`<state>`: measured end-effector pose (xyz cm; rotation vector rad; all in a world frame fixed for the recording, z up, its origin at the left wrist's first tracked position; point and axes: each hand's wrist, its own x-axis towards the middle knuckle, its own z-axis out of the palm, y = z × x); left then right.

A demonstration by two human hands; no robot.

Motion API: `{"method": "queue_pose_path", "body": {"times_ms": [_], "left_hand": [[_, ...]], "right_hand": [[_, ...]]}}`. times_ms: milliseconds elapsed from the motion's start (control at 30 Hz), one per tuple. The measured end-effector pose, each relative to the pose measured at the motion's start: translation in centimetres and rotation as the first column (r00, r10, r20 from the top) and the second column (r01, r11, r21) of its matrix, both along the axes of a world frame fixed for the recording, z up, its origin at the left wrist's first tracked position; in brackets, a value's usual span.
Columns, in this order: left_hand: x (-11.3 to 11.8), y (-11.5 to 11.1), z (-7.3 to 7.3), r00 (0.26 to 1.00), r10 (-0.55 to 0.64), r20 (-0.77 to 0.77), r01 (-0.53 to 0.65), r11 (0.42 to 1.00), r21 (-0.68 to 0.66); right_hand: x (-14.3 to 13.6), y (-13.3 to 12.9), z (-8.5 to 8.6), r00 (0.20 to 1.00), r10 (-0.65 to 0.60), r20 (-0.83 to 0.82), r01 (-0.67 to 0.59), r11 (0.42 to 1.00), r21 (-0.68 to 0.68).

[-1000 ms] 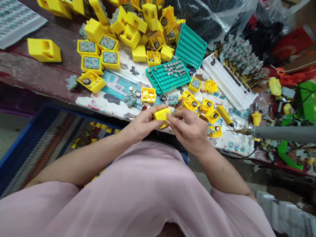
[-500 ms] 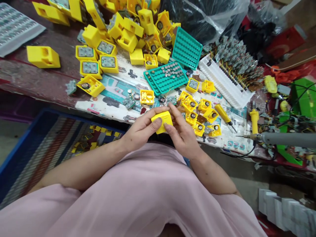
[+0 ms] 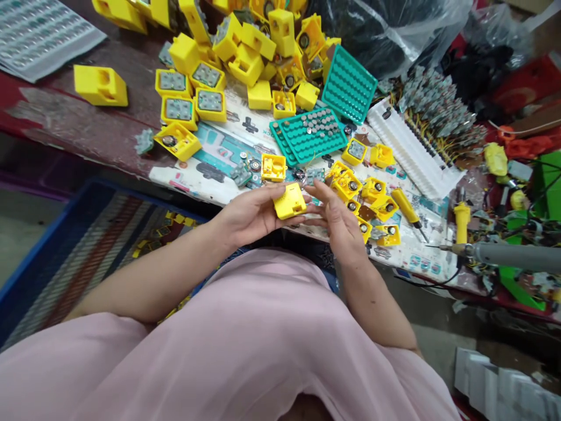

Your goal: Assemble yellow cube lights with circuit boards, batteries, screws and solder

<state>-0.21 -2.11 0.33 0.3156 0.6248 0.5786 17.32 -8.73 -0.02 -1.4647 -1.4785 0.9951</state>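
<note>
The case (image 3: 287, 204), seemingly closed, sits in the left hand's (image 3: 248, 217) grip before the bench (image 3: 56, 126). The right hand (image 3: 344, 225) is loosely open beside it, contact unclear. Beyond, open cases (image 3: 177, 142) look unfinished.

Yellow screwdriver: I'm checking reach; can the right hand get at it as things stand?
Probably yes: the yellow screwdriver lies uncovered, though small open yellow cases sit between it and the right hand.

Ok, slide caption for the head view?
Left hand holds a yellow plastic housing by the workbench, right hand close beside it.
</note>
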Motion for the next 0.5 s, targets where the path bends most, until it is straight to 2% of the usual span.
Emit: {"method": "queue_pose_path", "body": {"times_ms": [167, 367, 433, 500], "left_hand": [[0.1, 0.3, 0.5, 0.999, 0.025, 0.029, -0.021, 0.994, -0.110], [0.5, -0.1, 0.6, 0.993, 0.107, -0.057, -0.109, 0.994, -0.025], [0.6, -0.2, 0.5, 0.986, 0.138, -0.088, -0.137, 0.990, 0.013], [0.7, -0.3, 0.5, 0.983, 0.156, -0.094, -0.154, 0.988, 0.029]], "right_hand": [[0.5, -0.3, 0.6, 0.995, -0.074, 0.065, 0.063, 0.985, 0.160], [-0.4, -0.4, 1.0, 0.950, -0.136, 0.281, 0.026, 0.931, 0.363], [-0.7, -0.4, 1.0, 0.918, -0.193, 0.347, 0.017, 0.892, 0.451], [-0.9, -0.4, 0.9, 0.865, -0.269, 0.424, -0.019, 0.826, 0.563]]}}
